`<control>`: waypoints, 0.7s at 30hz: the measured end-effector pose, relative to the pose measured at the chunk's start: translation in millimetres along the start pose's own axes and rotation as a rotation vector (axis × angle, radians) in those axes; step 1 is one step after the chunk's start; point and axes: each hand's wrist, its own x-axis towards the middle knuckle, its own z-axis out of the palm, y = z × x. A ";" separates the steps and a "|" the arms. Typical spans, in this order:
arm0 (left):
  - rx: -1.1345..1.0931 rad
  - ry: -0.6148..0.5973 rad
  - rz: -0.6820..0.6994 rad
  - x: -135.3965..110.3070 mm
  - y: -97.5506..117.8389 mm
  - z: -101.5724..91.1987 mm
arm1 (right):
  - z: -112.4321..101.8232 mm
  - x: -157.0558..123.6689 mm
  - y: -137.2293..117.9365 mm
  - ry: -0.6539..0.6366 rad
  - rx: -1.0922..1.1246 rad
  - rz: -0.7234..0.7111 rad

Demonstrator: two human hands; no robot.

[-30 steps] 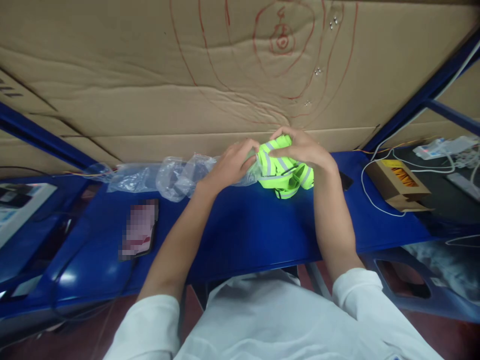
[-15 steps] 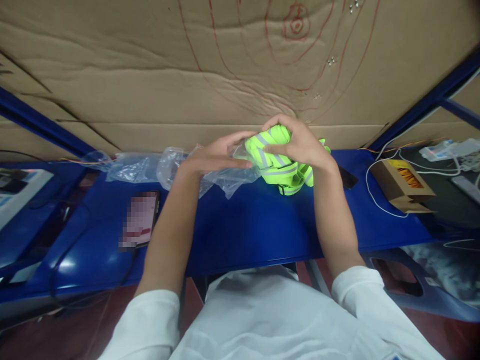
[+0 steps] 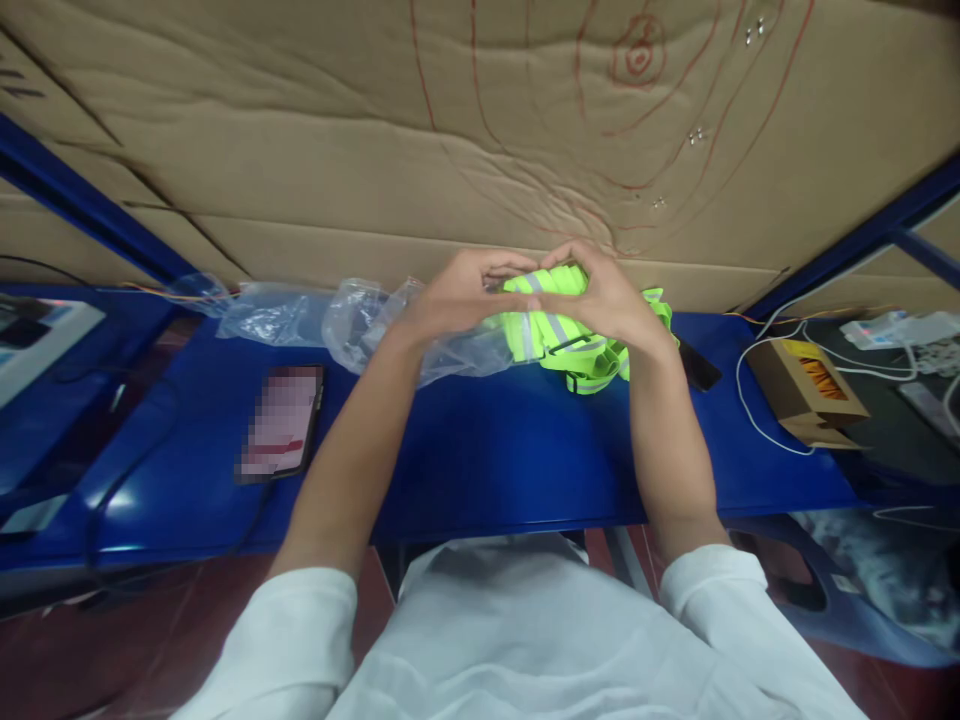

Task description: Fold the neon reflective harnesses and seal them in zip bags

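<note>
A folded bundle of neon yellow-green reflective straps point(image 3: 556, 345), with silver-grey stripes and black buckles, is at the back of the blue table, between my two hands. My left hand point(image 3: 466, 292) grips its left side, thumb laid across the front and fingers behind. On the upper right, my right hand point(image 3: 604, 300) curves around the straps, its thumb in front pointing at the left thumb. Loose strap hangs down below and behind my right wrist. Clear plastic bags point(image 3: 352, 328) lie left of the bundle, one partly under my left hand.
A phone point(image 3: 281, 425) with a lit screen lies on the blue table point(image 3: 502, 460) at left. At right are a dark flat object point(image 3: 699, 366), an open cardboard box point(image 3: 806, 390) and white cables. A cardboard wall point(image 3: 300, 170) with red lines stands behind, between blue frame posts.
My left hand has moved right onto the bundle, its thumb now over the front. The camera view has shifted slightly. My right hand stays on the straps.
</note>
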 end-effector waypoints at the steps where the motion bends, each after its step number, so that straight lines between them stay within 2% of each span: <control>1: -0.029 -0.005 0.005 -0.5 1.3 -0.6 | 1.1 0.7 1.0 0.002 0.019 -0.015; 4: -0.142 -0.042 -0.020 -3.8 5.7 -7.5 | -0.2 1.8 0.3 -0.014 0.098 -0.051; 6: -0.202 -0.090 -0.091 -6.8 8.1 -14.2 | -2.7 1.7 -2.5 -0.013 0.154 -0.044; 9: -0.167 -0.159 -0.207 -10.4 9.7 -21.3 | -3.5 1.3 -7.7 -0.001 0.219 -0.039; 11: -0.134 -0.178 -0.229 -10.7 9.3 -22.2 | -1.6 1.6 -10.7 -0.005 0.215 -0.051; 15: -0.102 -0.184 -0.141 -6.9 7.3 -16.8 | 4.0 1.9 -13.9 0.003 0.149 -0.079; 21: 0.068 -0.132 -0.067 -2.8 7.7 -6.2 | 6.8 -1.2 -8.0 -0.092 0.088 -0.132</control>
